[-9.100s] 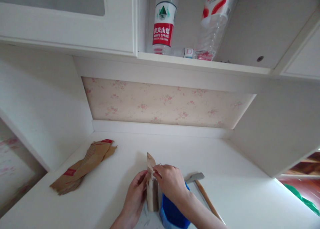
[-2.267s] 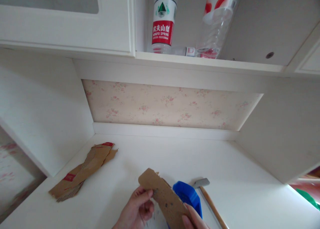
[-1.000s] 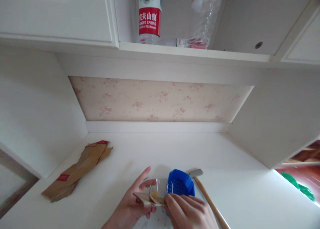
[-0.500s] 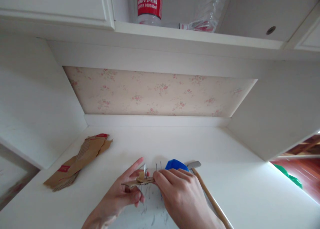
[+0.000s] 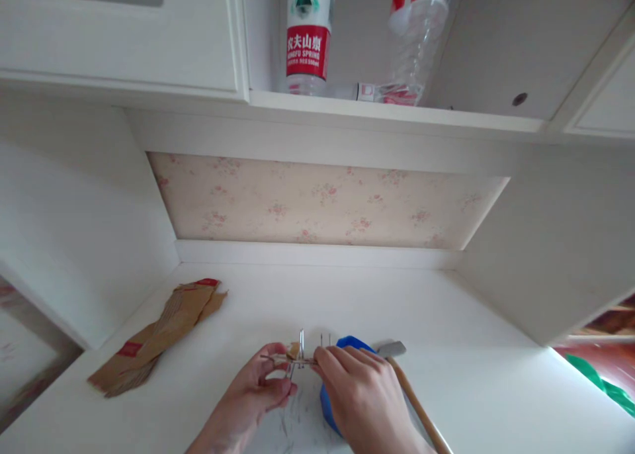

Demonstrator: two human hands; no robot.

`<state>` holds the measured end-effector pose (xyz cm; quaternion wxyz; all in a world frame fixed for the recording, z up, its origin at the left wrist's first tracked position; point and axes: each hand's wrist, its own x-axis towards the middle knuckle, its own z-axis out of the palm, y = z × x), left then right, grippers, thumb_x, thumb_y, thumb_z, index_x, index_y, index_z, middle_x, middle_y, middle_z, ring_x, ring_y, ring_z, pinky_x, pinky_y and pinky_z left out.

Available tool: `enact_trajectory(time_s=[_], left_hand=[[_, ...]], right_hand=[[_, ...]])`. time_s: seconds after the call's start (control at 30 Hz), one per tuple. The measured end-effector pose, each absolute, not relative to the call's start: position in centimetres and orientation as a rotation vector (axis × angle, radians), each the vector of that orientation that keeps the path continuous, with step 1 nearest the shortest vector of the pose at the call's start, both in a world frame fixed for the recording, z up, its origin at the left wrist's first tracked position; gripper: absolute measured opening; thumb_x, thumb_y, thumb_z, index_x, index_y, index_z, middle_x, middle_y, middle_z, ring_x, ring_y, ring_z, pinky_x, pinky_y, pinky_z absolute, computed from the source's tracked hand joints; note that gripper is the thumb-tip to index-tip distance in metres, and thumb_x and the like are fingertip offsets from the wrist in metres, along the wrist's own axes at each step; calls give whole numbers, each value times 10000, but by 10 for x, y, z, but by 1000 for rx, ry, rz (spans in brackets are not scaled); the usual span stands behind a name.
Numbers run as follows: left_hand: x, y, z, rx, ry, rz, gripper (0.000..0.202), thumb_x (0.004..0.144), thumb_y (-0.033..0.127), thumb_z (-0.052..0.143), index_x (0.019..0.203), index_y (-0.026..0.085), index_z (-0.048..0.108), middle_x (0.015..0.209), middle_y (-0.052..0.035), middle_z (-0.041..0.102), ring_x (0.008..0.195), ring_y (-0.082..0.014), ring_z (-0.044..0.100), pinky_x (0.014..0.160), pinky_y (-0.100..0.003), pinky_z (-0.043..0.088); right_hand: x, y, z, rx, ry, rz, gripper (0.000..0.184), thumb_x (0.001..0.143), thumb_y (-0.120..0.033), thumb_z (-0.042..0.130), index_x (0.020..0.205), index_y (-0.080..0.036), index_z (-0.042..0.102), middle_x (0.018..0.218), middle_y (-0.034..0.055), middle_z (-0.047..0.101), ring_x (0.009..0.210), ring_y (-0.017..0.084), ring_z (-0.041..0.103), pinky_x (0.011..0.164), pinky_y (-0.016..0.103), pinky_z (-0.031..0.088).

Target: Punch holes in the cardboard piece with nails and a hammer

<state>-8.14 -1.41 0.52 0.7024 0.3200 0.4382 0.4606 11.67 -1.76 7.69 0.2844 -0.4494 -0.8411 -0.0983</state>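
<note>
My right hand [image 5: 360, 388] grips the right end of a small piece of cardboard [image 5: 294, 353], seen nearly edge-on. Thin metal nails [image 5: 301, 340] stand up through it. My left hand [image 5: 262, 384] is at the cardboard's left end, its thumb and fingers closed around a nail [image 5: 292, 370] just below it. Its fingertips are partly hidden. Behind and under my right hand lies a blue container [image 5: 330, 408], mostly covered. Several loose nails [image 5: 297, 411] lie blurred on the white tabletop below the hands.
A hammer with a wooden handle [image 5: 419, 404] lies right of my right hand. Torn brown cardboard [image 5: 163, 331] rests at the left. Plastic bottles [image 5: 307, 50] stand on the shelf above. White side panels [image 5: 540, 242] enclose the tabletop [image 5: 317, 295]. Something green [image 5: 600, 381] is on the floor at right.
The view has tilted up, showing more of the bottles. My left index finger, stretched out before, has curled in toward the cardboard. My right hand keeps its grip.
</note>
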Motion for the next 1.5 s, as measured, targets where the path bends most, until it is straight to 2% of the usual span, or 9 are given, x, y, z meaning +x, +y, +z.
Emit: enact_trajectory(time_s=[0.17,0.3,0.43,0.53,0.67,0.77,0.9,1.43,1.5], left_hand=[[-75,-15,-3,740,903,864,332,619,350,893,831,163,719,864,-38,704,697,-110,619,616,-187,441],[-69,-14,-14,823,843,805,322,624,360,866,811,161,695,822,-45,714,677,-130,627,596,-207,436],[-68,-3,-26,1347,1100,785,124,766,295,678,815,183,699,769,-29,731,721,-181,673,650,-247,488],[-73,7,-36,1767,1528,788,216,839,208,521,885,223,731,891,-32,751,859,-218,692,785,-301,504],[-81,15,-51,1897,1700,832,350,901,161,400,1033,233,716,1062,-57,720,980,-232,660,897,-355,473],[-85,18,-60,1983,1735,843,392,907,116,365,1077,216,703,1083,-67,705,1019,-232,633,925,-371,463],[-86,20,-64,2083,1724,832,382,893,91,396,1031,223,727,997,-56,712,1000,-231,617,916,-376,472],[-80,17,-54,2091,1727,964,292,921,263,473,1063,207,722,1045,-80,712,1025,-264,615,953,-436,468],[-76,13,-42,2030,1722,1025,297,941,314,462,1064,213,712,1065,-80,710,1026,-255,623,944,-409,472]], right_hand=[[124,-14,70,-1151,-2196,-318,103,904,-176,515,867,-263,555,683,-68,659,568,159,606,534,309,328],[130,-11,76,-1183,-2178,-281,89,925,-194,518,885,-256,567,709,-62,684,598,146,643,566,292,361],[136,-10,81,-1230,-2098,-250,59,935,-230,533,901,-264,568,712,-68,692,583,135,637,561,281,361],[141,-11,83,-1261,-2027,-201,63,941,-268,529,891,-272,567,699,-72,685,564,122,627,551,260,373],[147,-13,86,-1260,-1999,-162,108,957,-306,501,900,-266,583,685,-72,681,563,101,646,535,235,386],[149,-14,86,-1272,-1993,-149,138,960,-326,491,895,-265,597,670,-75,680,539,95,640,512,236,381],[149,-15,85,-1302,-1976,-127,145,957,-334,494,911,-270,616,685,-73,697,545,102,649,509,237,390],[151,-22,83,-1313,-1965,-35,143,951,-318,504,880,-261,615,703,-54,715,573,117,667,528,227,413],[151,-21,83,-1305,-1973,-37,138,952,-309,503,880,-264,612,696,-60,710,573,110,665,528,223,415]])
